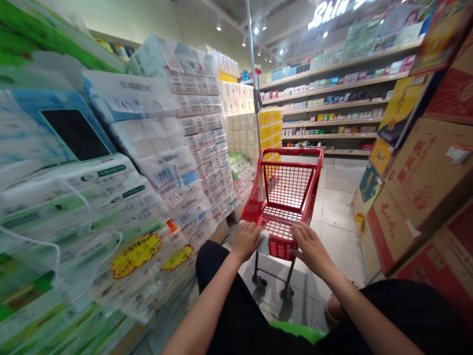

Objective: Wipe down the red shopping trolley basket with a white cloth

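A small red plastic shopping cart [290,177] with grid sides stands in front of me, its near end between my hands. My left hand [247,240] is closed over the cart's near left edge. A white cloth [263,243], perhaps a tissue or wipe, sticks out from under its fingers against the red plastic. My right hand [310,245] is at the near right corner, fingers bent over the rim and thumb lower down at the side. Inside, the visible part of the basket shows only its bare grid floor.
Stacks of packaged tissue [199,118] rise on the left, with a dark-screened phone [76,134] and a white cable [88,212] on them. Cardboard boxes [432,172] are piled on the right. Stocked shelves [328,106] line the back beyond a glass door edge. Tiled floor [338,236] lies between.
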Available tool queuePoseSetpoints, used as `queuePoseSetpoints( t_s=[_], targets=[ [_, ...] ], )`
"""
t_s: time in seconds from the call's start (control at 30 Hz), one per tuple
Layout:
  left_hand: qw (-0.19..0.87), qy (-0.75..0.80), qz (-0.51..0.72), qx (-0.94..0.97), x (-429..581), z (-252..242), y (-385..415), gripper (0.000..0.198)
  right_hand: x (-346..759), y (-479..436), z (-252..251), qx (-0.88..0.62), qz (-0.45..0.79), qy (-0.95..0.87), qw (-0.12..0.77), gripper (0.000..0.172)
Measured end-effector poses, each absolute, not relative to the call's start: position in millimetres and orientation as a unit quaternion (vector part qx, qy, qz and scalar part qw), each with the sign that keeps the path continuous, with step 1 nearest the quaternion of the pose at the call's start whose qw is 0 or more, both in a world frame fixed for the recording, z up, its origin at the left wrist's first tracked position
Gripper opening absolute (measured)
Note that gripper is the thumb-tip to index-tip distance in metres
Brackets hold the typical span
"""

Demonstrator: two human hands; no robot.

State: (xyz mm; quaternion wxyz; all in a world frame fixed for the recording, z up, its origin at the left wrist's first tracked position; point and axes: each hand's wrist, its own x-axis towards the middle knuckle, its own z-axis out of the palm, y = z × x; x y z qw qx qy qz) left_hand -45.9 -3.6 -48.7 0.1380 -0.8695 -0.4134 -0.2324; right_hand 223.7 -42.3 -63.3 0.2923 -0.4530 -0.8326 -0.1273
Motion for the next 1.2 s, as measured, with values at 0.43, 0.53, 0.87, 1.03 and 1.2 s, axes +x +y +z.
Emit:
queuePoseSetpoints(
  t_s=[0.43, 0.53, 0.87, 1.03, 1.2],
  targets=[
    [0.036, -0.405, -0.299, -0.863, 47, -42, -47, 0.027, 228, -41, -46, -0.393, -0.040, -0.852, 0.344, 0.059],
    [-0.031, -0.352, -0.348, -0.868, 30, -25, -46, 0.036, 234, -45, -14, -0.436, 0.010, -0.814, 0.384, 0.058],
    [-0.075, -0.410, -0.423, -0.805, -6, -41, -20, 0.048, 135, -58, -29, -0.485, -0.161, -0.834, 0.209, 0.020],
    [-0.052, -0.401, -0.401, -0.822, -14, -47, -20, 0.055, 142, -48, -40, -0.491, -0.185, -0.825, 0.212, 0.019],
    [-0.020, -0.400, -0.363, -0.842, -14, -45, -21, 0.045, 172, -52, -31, -0.457, -0.157, -0.853, 0.196, 0.018]
  ],
)
